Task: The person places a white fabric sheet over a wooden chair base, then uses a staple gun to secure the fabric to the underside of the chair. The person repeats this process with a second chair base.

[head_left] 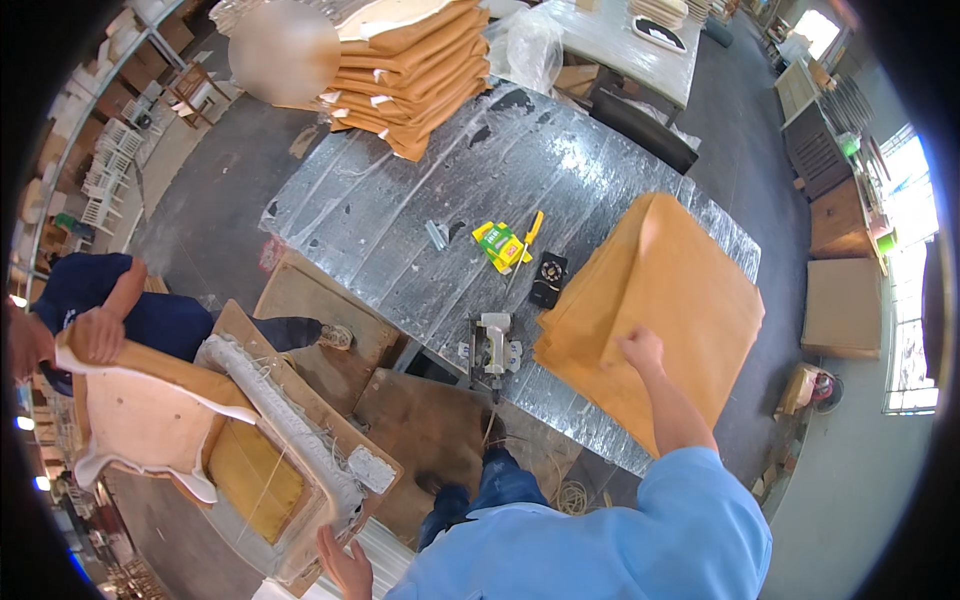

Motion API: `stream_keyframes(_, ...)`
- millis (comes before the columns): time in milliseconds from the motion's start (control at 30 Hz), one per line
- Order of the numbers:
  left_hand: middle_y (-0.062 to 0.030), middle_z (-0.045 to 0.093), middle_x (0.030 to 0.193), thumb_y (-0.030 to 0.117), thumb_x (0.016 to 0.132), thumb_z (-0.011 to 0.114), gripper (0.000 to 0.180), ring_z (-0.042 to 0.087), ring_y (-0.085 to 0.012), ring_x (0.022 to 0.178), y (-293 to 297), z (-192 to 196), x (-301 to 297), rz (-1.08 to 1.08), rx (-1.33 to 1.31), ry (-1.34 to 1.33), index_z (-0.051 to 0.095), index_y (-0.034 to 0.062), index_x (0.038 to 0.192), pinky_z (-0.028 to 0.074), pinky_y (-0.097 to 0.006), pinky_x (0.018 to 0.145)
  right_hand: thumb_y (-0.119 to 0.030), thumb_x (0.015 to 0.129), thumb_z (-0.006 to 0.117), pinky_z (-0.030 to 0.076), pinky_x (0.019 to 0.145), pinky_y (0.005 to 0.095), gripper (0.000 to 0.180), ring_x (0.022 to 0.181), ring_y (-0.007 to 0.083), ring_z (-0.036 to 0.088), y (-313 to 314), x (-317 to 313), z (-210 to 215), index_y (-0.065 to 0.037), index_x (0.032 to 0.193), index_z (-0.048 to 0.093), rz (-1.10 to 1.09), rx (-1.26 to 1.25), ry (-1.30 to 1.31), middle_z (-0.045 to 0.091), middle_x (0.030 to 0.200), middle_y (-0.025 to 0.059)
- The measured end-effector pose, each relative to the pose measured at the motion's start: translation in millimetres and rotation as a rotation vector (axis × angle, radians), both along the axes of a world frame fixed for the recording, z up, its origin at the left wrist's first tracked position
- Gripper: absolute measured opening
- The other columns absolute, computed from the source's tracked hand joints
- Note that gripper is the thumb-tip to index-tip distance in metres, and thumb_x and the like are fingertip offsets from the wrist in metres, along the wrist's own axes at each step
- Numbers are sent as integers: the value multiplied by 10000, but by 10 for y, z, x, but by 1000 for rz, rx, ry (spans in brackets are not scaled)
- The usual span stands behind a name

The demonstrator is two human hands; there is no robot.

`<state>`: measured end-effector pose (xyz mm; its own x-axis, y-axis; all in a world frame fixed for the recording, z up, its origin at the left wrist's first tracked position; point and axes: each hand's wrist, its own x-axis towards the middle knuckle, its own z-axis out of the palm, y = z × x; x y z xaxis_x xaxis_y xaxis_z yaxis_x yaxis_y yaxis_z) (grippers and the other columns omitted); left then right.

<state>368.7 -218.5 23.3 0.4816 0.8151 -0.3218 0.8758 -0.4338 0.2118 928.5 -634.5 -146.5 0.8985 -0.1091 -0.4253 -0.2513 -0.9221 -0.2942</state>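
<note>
My right hand point(642, 350) is closed on the top sheet of a stack of tan leather-like pieces point(690, 290), which lies on the right of the table. A raised fold runs through that top sheet, away from my fingers. Low in the view, my left hand point(345, 566) has its fingers apart beside the edge of a padded stand point(300, 440); it holds nothing. On the stand rests a tan upholstered seat shell point(150, 410) with a pale lining. Another person's hand point(97, 335) grips the top edge of that shell.
On the film-covered table point(400, 220) lie a staple gun point(493, 345), a black device point(548, 280), a yellow-green box point(497, 245), a yellow cutter point(535, 228) and a staple strip point(436, 236). A tall tan stack point(420, 70) stands at the far edge. Coiled hose point(571, 497) lies by my feet.
</note>
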Motion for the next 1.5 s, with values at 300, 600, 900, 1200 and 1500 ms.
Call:
stream_keyframes(300,-356,438,1656,191,958,767,793,434,-523,1526,91,-309,759,-108,106,-321,438,1,1653,333,-572,1274,-158,932,745,613,803,470,489,1077,325,737,-1164,-671,64,-62,1392,607,-952,205,-333,711,1297,193)
stream_keyframes(600,-331,629,1358,251,968,761,773,612,-514,1235,302,-246,699,-102,184,-327,456,73,1656,493,-576,1078,-344,1063,677,616,703,496,393,997,309,719,-712,-471,412,-99,1368,645,-903,1036,-318,716,1260,120)
stream_keyframes(900,-229,649,1282,465,945,794,897,622,-436,1225,498,-388,553,43,211,-270,407,140,1686,518,-558,1032,-363,1012,743,578,717,465,413,862,300,717,-656,-447,2968,-25,1249,761,-449,448,-1088,763,1127,190)
stream_keyframes(1200,-204,617,1299,450,953,781,783,633,-417,1205,475,-391,229,-31,173,-408,495,131,1608,531,-538,1009,-348,1016,745,580,725,456,393,869,288,715,-416,-1337,4323,-26,1242,756,-310,465,-1506,760,1122,179)
stream_keyframes(1500,-211,577,1378,372,981,764,662,627,-432,1223,520,-449,-89,-242,194,-583,566,146,1571,531,-545,1038,-333,1020,748,582,733,448,374,876,276,713,-224,-2267,4647,-27,1234,752,-282,530,-1591,757,1116,168)
